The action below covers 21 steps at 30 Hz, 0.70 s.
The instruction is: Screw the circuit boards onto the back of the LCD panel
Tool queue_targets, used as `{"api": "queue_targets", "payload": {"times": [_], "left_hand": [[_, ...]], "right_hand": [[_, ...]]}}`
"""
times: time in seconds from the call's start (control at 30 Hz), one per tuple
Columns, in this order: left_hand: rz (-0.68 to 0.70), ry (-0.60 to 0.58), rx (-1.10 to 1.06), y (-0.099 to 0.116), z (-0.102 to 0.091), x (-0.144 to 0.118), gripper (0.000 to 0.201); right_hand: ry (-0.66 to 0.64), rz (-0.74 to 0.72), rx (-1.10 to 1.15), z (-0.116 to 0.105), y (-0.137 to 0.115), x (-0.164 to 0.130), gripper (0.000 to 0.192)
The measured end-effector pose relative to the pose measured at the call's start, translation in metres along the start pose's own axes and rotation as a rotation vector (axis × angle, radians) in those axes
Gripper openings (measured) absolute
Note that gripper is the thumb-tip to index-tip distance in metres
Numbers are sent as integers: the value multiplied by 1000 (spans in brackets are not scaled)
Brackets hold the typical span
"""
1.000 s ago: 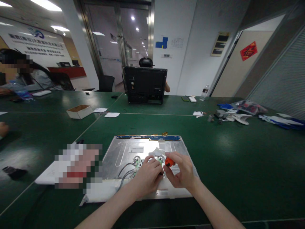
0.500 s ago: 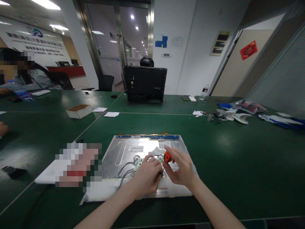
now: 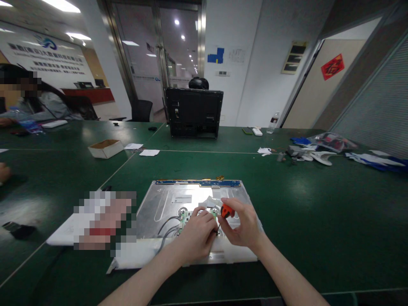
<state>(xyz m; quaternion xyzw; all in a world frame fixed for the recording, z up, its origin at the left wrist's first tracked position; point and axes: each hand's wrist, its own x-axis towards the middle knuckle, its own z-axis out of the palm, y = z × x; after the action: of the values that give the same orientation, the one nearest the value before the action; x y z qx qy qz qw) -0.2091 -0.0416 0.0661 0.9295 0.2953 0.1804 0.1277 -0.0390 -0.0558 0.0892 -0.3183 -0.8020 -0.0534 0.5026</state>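
Observation:
A silvery display panel point(image 3: 188, 191) lies back side up on the table, with a blue circuit strip point(image 3: 191, 183) along its far edge. In my right hand point(image 3: 245, 221) is a screwdriver point(image 3: 227, 211) with an orange and black handle, pinched between thumb and fingers. Its thin shaft slants down to the panel beside my left hand's fingers. My left hand point(image 3: 199, 231) rests closed over a small green circuit board point(image 3: 185, 219); whatever its fingertips grip is hidden. Grey cables point(image 3: 166, 231) run from the board under my left forearm.
Left of the panel are white papers point(image 3: 62, 229) with a blurred patch. An open box point(image 3: 106, 148) stands farther back. Beyond is a black monitor housing point(image 3: 194, 112). Scraps and gloves point(image 3: 321, 155) lie at right, near a bottle point(image 3: 273, 123). Another person sits at far left.
My right hand and the screwdriver handle have shifted slightly right and down, and the handle has turned a little. My left hand and the panel stay in place.

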Motion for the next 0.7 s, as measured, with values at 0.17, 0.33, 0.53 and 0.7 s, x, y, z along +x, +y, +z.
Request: {"api": "queue_targets", "payload": {"times": [0.17,0.33,0.53,0.7], "left_hand": [[11,17,-15,-1,2,-1,16],[21,5,1,-1,1,0,14],[15,7,-5,1,-1,1,15],[16,14,-21,0,0,0,15]], "right_hand": [[10,-12,-35,-1,-1,1,48],[-34,2,22,-4,-4,3,49],[5,16,-25,-2,-3,1,47],[9,2,-63,0,1,-1,46]]}}
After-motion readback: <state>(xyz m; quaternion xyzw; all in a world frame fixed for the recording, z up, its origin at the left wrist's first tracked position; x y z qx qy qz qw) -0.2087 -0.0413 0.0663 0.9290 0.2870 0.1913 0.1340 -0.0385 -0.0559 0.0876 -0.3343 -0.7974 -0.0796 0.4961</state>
